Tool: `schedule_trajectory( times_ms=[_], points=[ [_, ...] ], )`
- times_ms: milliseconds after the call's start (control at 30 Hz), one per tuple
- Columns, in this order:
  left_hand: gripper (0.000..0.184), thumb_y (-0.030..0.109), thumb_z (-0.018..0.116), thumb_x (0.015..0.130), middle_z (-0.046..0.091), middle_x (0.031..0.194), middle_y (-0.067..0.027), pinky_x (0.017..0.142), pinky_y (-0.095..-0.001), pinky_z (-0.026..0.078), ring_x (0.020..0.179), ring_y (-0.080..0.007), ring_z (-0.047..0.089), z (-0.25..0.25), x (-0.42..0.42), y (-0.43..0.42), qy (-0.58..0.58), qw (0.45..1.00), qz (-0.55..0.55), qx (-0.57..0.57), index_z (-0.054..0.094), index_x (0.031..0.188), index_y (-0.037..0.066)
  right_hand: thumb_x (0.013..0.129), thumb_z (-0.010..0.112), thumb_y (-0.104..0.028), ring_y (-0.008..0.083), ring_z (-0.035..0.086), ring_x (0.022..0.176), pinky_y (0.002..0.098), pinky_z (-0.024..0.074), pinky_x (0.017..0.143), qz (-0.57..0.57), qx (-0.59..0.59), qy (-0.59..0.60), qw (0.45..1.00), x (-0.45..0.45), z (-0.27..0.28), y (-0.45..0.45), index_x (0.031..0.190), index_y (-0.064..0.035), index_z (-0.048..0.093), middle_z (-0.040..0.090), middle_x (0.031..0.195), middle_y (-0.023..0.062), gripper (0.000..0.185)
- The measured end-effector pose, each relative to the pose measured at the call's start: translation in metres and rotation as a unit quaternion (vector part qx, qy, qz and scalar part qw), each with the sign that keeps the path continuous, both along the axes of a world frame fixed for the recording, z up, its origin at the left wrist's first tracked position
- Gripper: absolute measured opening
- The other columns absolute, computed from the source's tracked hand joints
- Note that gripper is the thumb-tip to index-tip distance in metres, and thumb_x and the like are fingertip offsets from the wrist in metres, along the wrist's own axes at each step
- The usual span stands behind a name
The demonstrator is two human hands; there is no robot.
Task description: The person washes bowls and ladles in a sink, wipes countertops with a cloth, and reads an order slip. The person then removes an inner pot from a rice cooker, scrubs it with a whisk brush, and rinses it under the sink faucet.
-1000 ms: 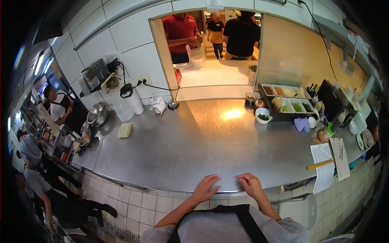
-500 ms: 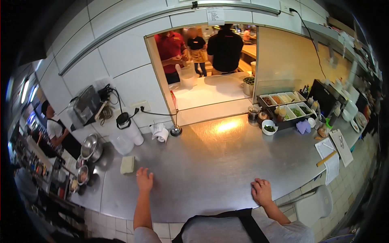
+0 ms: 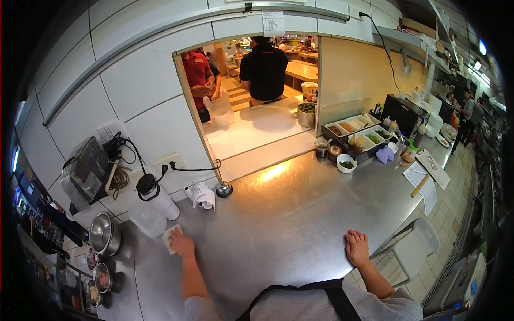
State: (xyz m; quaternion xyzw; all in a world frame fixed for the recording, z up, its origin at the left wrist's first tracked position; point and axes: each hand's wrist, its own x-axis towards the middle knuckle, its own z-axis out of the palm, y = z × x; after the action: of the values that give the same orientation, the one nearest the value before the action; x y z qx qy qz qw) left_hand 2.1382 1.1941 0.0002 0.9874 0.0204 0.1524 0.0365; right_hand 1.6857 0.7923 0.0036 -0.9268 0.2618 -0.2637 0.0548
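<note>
A folded pale cloth (image 3: 170,236) lies on the steel counter (image 3: 257,241), left of the middle. My left hand (image 3: 182,244) is on this cloth, its fingers closed over the right part and hiding some of it. Near the counter's front edge at the right, my right hand (image 3: 357,247) rests on the metal with loosely bent fingers, holding nothing. Just behind the cloth stands a clear plastic container (image 3: 148,220), beside a white flask (image 3: 158,199) with a black top.
Metal bowls (image 3: 105,234) stand at the left. A paper roll (image 3: 203,197) and an order spike (image 3: 224,188) sit by the wall. Topping trays (image 3: 360,134), a white bowl of greens (image 3: 347,163) and a clipboard (image 3: 432,168) are at the right. People stand beyond the pass window.
My left hand has moved left and taken hold of the cloth. The right hand stays on the counter near the edge. The camera view has turned to the right.
</note>
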Motion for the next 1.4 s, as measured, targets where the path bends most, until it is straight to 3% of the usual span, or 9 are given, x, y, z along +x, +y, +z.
schedule_trajectory(
  times_ms=[167,333,567,733,833,900,1000,1167,1400],
  points=[
    [0.034,0.014,0.047,0.083,0.051,0.119,-0.0139,0.085,-0.0427,0.042,0.105,-0.0332,0.050,-0.007,-0.021,-0.123,0.006,0.984,-0.166,-0.071,0.051,0.116,0.006,0.071,0.053,-0.006,0.0288,0.049,0.107,0.0422,0.0343,0.091,-0.002,-0.001,-0.009,1.000,0.001,0.003,0.002,0.101,-0.0085,0.055,0.055,0.113,0.0104,0.029],
    [0.028,0.002,0.044,0.076,0.060,0.096,-0.0179,0.079,-0.0441,0.043,0.088,-0.0350,0.055,-0.021,-0.156,-0.242,-0.012,0.830,-0.502,-0.242,0.060,0.099,0.003,0.073,0.053,-0.007,0.0276,0.048,0.108,0.0399,0.0339,0.092,-0.003,0.010,-0.016,1.000,0.000,0.002,0.002,0.100,-0.0094,0.057,0.056,0.113,0.0078,0.027],
    [0.041,0.021,0.056,0.077,0.052,0.114,-0.0086,0.079,-0.0377,0.047,0.091,-0.0280,0.053,0.015,-0.304,-0.169,0.035,0.642,-0.752,-0.146,0.053,0.115,0.006,0.074,0.053,-0.007,0.0281,0.047,0.109,0.0398,0.0339,0.093,-0.004,0.018,-0.014,1.000,-0.001,-0.002,0.002,0.102,-0.0101,0.057,0.055,0.115,0.0074,0.028],
    [0.033,0.013,0.050,0.076,0.058,0.095,-0.0164,0.076,-0.0437,0.045,0.082,-0.0334,0.055,0.003,-0.206,-0.102,0.004,0.840,-0.515,-0.174,0.057,0.108,0.006,0.076,0.052,-0.007,0.0275,0.049,0.108,0.0404,0.0343,0.092,0.003,0.013,-0.021,1.000,-0.001,-0.003,0.000,0.101,-0.0084,0.057,0.056,0.114,0.0083,0.025],
    [0.043,0.029,0.051,0.078,0.058,0.112,-0.0156,0.087,-0.0441,0.042,0.099,-0.0357,0.054,-0.009,-0.136,-0.021,-0.123,0.927,-0.349,-0.064,0.057,0.113,0.005,0.076,0.052,-0.007,0.0278,0.049,0.108,0.0414,0.0340,0.092,-0.008,0.002,-0.015,1.000,0.000,-0.005,0.001,0.101,-0.0085,0.056,0.056,0.114,0.0090,0.026],
    [0.046,0.033,0.045,0.083,0.054,0.119,-0.0134,0.090,-0.0459,0.039,0.111,-0.0328,0.048,0.004,-0.105,0.035,-0.046,0.981,-0.186,0.013,0.054,0.118,0.005,0.075,0.053,-0.005,0.0285,0.048,0.108,0.0403,0.0350,0.091,-0.003,-0.003,-0.013,1.000,-0.001,-0.005,0.000,0.102,-0.0083,0.056,0.055,0.114,0.0097,0.027],
    [0.044,0.030,0.036,0.091,0.036,0.136,-0.0137,0.096,-0.0477,0.034,0.124,-0.0320,0.035,-0.026,-0.055,0.138,-0.066,0.989,-0.014,0.128,0.047,0.124,0.004,0.076,0.053,-0.007,0.0291,0.048,0.109,0.0431,0.0332,0.093,-0.007,0.009,-0.017,1.000,-0.003,-0.010,-0.003,0.103,-0.0085,0.055,0.054,0.115,0.0106,0.027],
    [0.054,0.041,0.034,0.092,0.029,0.140,-0.0142,0.096,-0.0508,0.033,0.127,-0.0347,0.031,-0.008,-0.053,0.165,0.056,0.986,0.149,0.043,0.032,0.135,0.009,0.076,0.056,-0.012,0.0307,0.045,0.111,0.0463,0.0305,0.097,-0.068,0.032,-0.030,0.997,0.000,-0.004,0.005,0.105,-0.0086,0.055,0.051,0.117,0.0136,0.029],
    [0.058,0.049,0.036,0.090,0.033,0.137,-0.0154,0.094,-0.0521,0.035,0.127,-0.0353,0.031,-0.021,-0.072,0.027,-0.003,0.997,-0.003,0.071,0.032,0.134,0.011,0.077,0.056,-0.015,0.0282,0.045,0.111,0.0425,0.0318,0.095,-0.059,0.024,-0.009,0.998,-0.007,-0.008,-0.006,0.105,-0.0071,0.055,0.052,0.116,0.0124,0.030]
  ],
)
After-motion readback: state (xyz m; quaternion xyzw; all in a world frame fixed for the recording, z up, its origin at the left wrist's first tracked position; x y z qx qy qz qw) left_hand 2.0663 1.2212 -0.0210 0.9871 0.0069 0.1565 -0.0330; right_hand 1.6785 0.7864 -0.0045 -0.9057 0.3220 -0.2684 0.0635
